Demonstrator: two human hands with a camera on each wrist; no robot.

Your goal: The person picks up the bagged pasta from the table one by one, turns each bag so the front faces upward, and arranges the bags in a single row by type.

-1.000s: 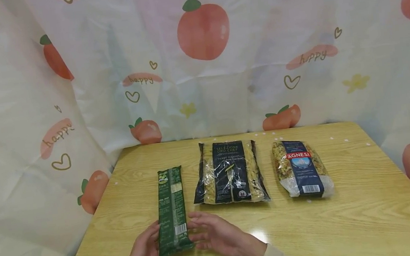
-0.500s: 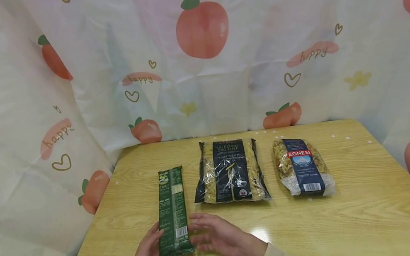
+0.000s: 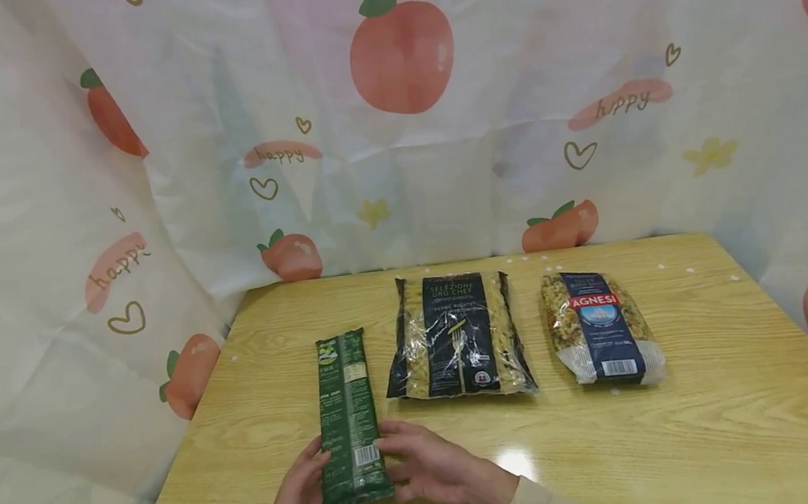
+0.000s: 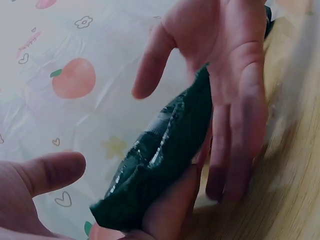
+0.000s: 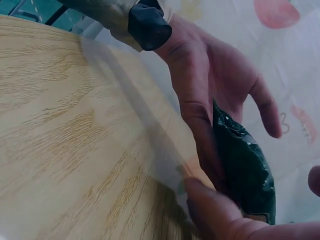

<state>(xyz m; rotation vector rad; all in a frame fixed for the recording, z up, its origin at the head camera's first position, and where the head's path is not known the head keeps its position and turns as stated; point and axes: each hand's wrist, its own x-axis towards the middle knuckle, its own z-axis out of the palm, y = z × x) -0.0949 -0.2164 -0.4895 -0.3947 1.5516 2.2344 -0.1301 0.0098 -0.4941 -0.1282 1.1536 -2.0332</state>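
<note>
A long green spaghetti pack [image 3: 348, 422] lies tilted across the fingers of both hands in the head view, its barcode end toward me. The left hand [image 3: 293, 502] is along its left edge and the right hand [image 3: 437, 462] along its right edge. In the left wrist view, the left thumb [image 4: 60, 170] stands off the pack, and fingers [image 4: 172, 205] pass beneath the green wrapper [image 4: 160, 155]. The right hand's fingers hang long and fairly straight there, with its thumb [image 4: 152, 75] spread away. Part of the fingers is hidden under the pack.
On the wooden table [image 3: 726, 432], a black-banded bag of penne [image 3: 457, 337] lies behind and right of the hands. Farther right lies an Agnesi bag of coloured pasta [image 3: 597, 330]. A fruit-print curtain [image 3: 426, 176] hangs at the back and sides.
The spaghetti pack has shifted slightly right, and its near end now meets the right hand's fingers more closely. Both bags behind stay on the table; the head view has shifted a little.
</note>
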